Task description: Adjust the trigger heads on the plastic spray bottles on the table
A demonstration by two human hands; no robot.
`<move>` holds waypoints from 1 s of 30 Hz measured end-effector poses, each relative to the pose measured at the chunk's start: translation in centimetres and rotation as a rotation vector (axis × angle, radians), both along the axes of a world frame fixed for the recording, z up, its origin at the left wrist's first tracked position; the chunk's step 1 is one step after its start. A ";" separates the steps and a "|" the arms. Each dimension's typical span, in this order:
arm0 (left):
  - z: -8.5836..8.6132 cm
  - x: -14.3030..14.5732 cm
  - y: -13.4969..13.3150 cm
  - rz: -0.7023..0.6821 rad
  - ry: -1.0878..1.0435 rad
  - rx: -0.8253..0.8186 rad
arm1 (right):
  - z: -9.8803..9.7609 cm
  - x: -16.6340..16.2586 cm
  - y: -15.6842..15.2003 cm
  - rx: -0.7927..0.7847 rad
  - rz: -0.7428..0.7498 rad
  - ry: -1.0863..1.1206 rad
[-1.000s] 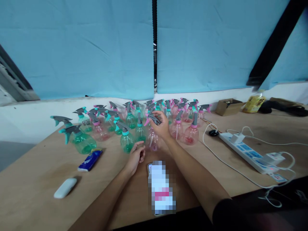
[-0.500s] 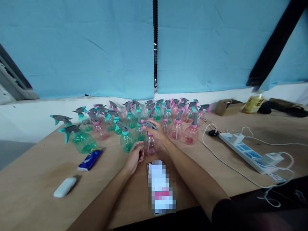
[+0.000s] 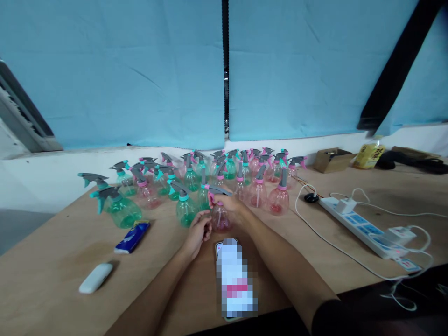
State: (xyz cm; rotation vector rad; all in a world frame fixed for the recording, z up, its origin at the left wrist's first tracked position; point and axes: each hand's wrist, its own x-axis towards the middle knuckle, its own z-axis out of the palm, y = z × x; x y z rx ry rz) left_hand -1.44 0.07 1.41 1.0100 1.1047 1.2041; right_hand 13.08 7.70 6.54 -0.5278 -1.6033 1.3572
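Observation:
A clear pink spray bottle with a grey head and pink trigger stands upright on the table before me. My right hand is closed round its neck, just under the spray head. To the bottle's left, my left hand hovers low with loosely bent fingers apart and nothing held. Its fingertips come close to the pink bottle; whether they touch it I cannot tell. A green spray bottle stands just beyond the left hand. Behind it, partly hidden, is another green bottle.
Several pink and green spray bottles crowd the back, including a pink one. A phone with a blurred screen lies in front. At left are a blue packet and a white case; at right, a power strip with cables.
My right hand has slid from the top of the spray head down to the neck. The left hand stays beside the bottle. The view has shifted slightly.

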 end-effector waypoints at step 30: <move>0.2 -0.1 -0.2 -0.015 -0.055 0.008 | -0.7 -0.1 1.0 0.061 0.001 0.013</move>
